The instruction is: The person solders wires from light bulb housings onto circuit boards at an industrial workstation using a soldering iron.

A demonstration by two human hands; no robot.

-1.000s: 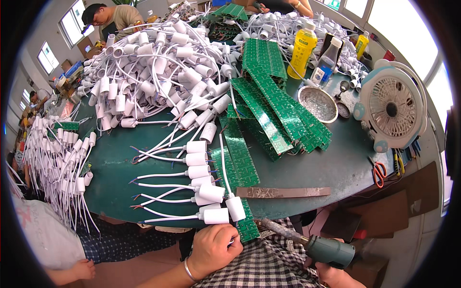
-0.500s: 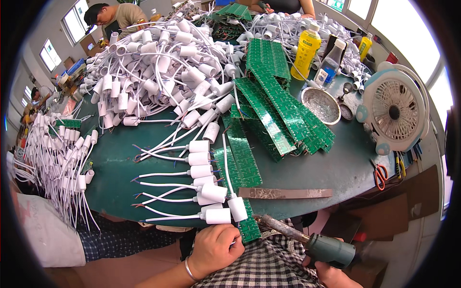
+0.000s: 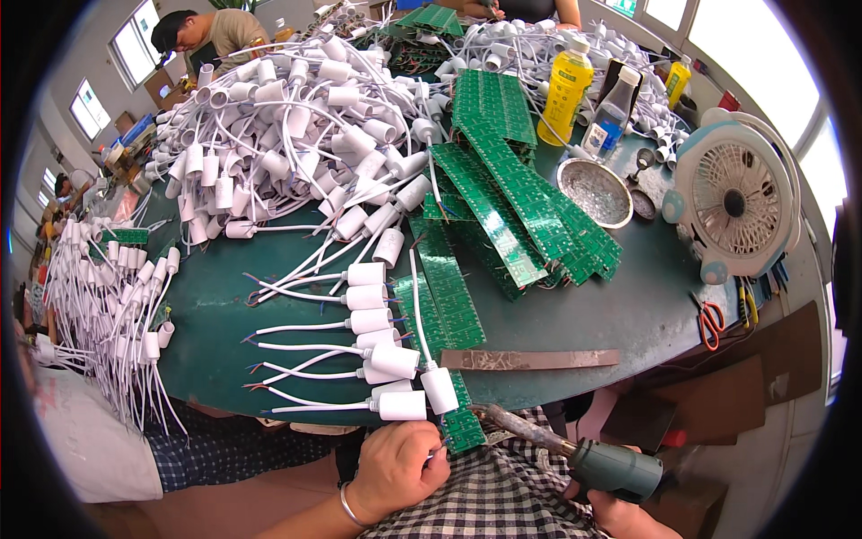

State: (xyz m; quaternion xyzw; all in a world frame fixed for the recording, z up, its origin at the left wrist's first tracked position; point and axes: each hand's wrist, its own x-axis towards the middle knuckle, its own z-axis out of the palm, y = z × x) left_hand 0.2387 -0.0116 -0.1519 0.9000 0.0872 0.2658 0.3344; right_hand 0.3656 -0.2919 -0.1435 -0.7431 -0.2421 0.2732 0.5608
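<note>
Near the table's front edge my left hand (image 3: 400, 465) is closed in a pinch. A short bit of thin wire shows between thumb and finger, beside the near end of a green circuit board strip (image 3: 464, 429). My right hand (image 3: 620, 514) grips a soldering gun (image 3: 620, 471) with a dark green body; its scorched metal rod points left, the tip close to that strip. A white lamp socket (image 3: 439, 391) with its cable pointing away lies across the strip. Left of it, several more white sockets (image 3: 401, 406) lie in a row, their cables stretching left with bare coloured ends.
A large heap of white sockets (image 3: 296, 117) fills the far left. Stacked circuit boards (image 3: 503, 189), a metal bowl (image 3: 595, 192), bottles (image 3: 566, 92) and a fan (image 3: 734, 203) stand right of it. A brown strip (image 3: 530, 359) and orange-handled scissors (image 3: 711, 325) lie nearer. Other people sit around.
The whole view has shifted slightly. Both hands, the soldering gun and the sockets keep almost the same places relative to the table.
</note>
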